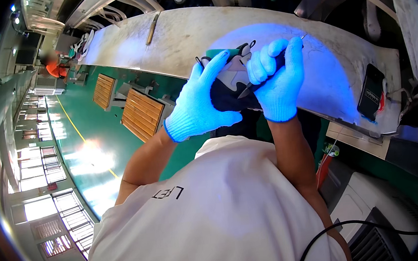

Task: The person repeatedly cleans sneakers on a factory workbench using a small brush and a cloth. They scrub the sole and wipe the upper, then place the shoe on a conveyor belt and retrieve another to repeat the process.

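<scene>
A shoe upper (234,74) in black, grey and green, with small dark pull loops on its top edge, is held up at the near edge of the bench. My left hand (190,107), in a bright blue-lit knit glove, grips its left side, fingers along the top and thumb below. In a fist at its right side, my right hand (280,77), gloved alike, holds a slim pointed tool (244,93). A dark tapered tip shows below the fist, by the upper, and a thin metal end pokes out above. The fingers hide the rest of the tool.
The long pale bench (181,41) carries a wooden-handled tool (151,30) at far left and a black phone (370,91) at right. Slatted wooden tops (142,114) stand left of me. A black cable (358,222) curves at lower right. A person in orange (55,69) is far left.
</scene>
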Demonstrator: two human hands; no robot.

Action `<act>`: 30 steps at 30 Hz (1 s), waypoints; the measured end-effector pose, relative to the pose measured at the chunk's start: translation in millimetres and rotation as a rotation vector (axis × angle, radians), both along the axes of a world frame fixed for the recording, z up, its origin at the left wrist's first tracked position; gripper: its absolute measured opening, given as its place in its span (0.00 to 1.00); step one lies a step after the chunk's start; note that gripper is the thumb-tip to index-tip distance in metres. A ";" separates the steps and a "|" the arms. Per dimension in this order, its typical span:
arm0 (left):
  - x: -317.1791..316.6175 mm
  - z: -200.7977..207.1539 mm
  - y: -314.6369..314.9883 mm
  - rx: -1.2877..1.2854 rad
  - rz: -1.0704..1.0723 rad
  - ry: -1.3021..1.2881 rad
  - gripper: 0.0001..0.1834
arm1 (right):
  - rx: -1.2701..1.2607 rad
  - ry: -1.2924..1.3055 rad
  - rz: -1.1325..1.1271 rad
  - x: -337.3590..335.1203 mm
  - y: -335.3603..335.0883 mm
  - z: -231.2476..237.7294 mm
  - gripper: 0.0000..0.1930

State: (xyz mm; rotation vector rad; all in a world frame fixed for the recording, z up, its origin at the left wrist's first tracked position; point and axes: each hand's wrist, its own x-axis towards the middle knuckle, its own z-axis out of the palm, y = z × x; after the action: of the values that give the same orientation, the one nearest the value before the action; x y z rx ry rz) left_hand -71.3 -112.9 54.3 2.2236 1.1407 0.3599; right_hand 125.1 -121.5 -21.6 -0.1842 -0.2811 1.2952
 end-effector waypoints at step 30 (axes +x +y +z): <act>-18.6 -50.6 -2.0 -0.170 0.171 -0.499 0.49 | -0.316 -0.110 0.074 -6.4 -0.5 7.1 0.24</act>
State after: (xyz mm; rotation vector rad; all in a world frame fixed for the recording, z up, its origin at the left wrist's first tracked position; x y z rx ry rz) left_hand -89.9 -114.9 3.7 1.7548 1.0391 0.8060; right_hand 118.7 -122.0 -14.5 -0.5181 -0.1765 1.4008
